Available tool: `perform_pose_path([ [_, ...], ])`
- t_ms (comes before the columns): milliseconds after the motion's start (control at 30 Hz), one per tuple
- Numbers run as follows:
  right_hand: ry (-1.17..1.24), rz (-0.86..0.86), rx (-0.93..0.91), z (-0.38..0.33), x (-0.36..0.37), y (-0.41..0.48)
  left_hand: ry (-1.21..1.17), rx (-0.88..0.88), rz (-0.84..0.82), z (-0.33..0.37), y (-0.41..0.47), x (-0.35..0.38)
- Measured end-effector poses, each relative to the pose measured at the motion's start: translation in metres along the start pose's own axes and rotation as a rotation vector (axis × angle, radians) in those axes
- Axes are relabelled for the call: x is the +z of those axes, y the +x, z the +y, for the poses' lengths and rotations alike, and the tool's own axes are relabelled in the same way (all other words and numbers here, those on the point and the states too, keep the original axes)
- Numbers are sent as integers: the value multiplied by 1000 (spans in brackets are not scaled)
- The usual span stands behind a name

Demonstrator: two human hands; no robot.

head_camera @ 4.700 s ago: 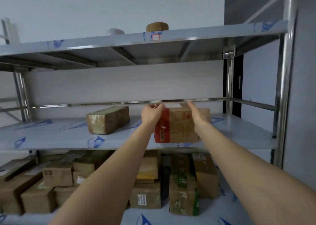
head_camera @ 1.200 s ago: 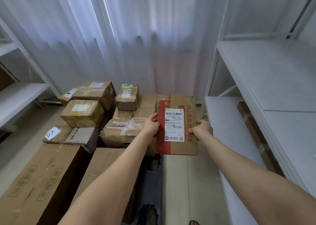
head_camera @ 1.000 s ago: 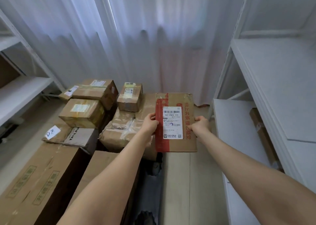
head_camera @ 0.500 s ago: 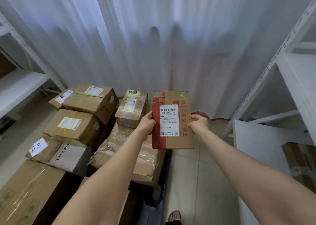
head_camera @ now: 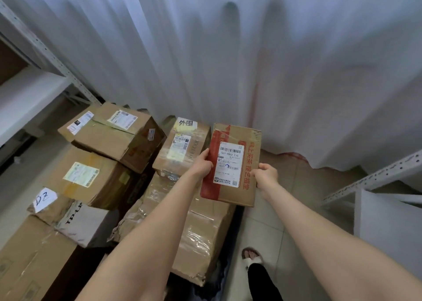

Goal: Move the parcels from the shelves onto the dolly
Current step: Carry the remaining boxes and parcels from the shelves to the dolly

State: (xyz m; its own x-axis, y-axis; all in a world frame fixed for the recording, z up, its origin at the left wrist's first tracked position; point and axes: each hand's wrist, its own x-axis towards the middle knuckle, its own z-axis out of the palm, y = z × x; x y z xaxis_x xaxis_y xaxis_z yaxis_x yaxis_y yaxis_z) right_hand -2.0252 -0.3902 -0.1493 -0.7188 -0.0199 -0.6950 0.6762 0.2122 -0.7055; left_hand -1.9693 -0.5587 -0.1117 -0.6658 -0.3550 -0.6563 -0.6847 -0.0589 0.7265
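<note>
- Closer to the boxes (head_camera: 109, 138) went the parcel (head_camera: 230, 163) than a moment before.
- Who held it?
- Left hand (head_camera: 201, 164) gripped its left edge and right hand (head_camera: 266, 175) its right edge, fingers curled round. It hung in the air between them.
- And the boxes?
- Piled left of the left hand and under it. One foot (head_camera: 251, 255) stood below the right hand.

Both bare arms reach forward, nearly straight, drawing together ahead of the body. The left hand (head_camera: 202, 163) grips the left edge of the parcel (head_camera: 230, 161), thumb lying along the top face, fingers out of sight beneath. The right hand (head_camera: 266, 175) grips the right edge, thumb on top, fingers curled under. Wrists level, forearms uncovered
</note>
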Motion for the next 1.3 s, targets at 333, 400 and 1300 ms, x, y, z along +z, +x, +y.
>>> perform_pose_path([
  [333,-90,-13,140,-2,40,114,170,-83,57,8,116,21],
  [400,-120,-13,150,0,47,130,198,-105,57,5,135,22],
  [1300,-314,9,-66,-12,62,61,408,-39,125,1,57,-1],
])
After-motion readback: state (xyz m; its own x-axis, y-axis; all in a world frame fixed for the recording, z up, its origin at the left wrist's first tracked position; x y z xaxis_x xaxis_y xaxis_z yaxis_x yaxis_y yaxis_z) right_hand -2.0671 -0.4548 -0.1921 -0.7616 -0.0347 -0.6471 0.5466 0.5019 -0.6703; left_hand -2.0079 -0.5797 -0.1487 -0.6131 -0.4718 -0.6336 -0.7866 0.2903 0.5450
